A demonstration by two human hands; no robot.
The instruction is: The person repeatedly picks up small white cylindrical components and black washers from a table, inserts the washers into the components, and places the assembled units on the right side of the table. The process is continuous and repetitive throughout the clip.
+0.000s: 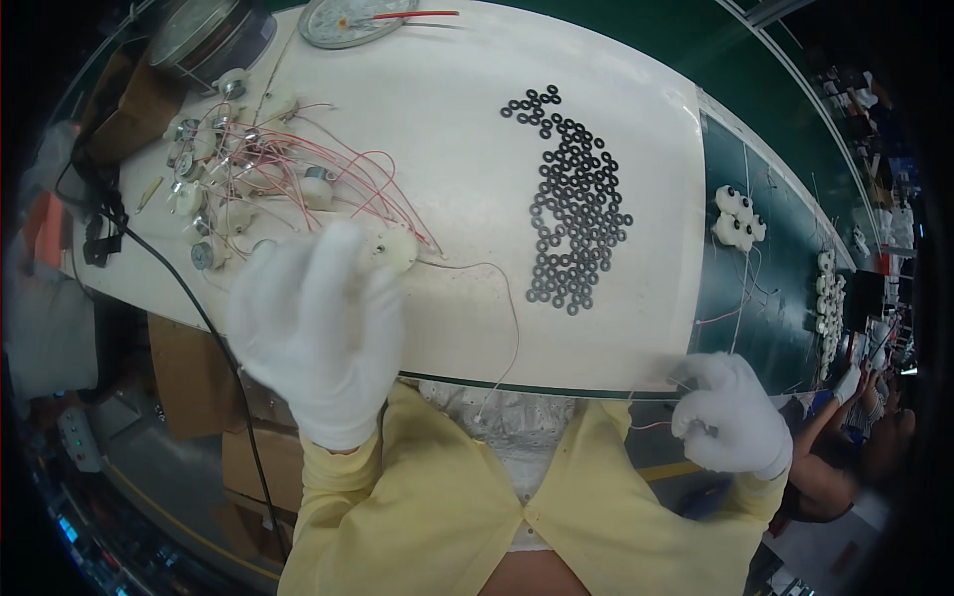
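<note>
Both my hands wear white gloves. My left hand (318,328) is raised at the table's near left, its fingers apart and nothing seen in them. Just beyond its fingertips lies a round white plastic part (399,250), partly covered by the hand, with a thin wire (512,308) curving to the table's front edge. My right hand (730,415) hovers at the near right corner, its fingers curled together. A short pinkish wire (652,426) runs up to it, and what the fingers hold is mostly hidden.
Small motors with red wires (318,189) are heaped at left. Many black rings (576,199) lie mid-table. A round dish (348,22) holds a red stick. White parts (737,219) sit on a green belt (720,159) at right. A black cable (189,288) crosses the left edge. Another person's gloved hand (848,383) shows far right.
</note>
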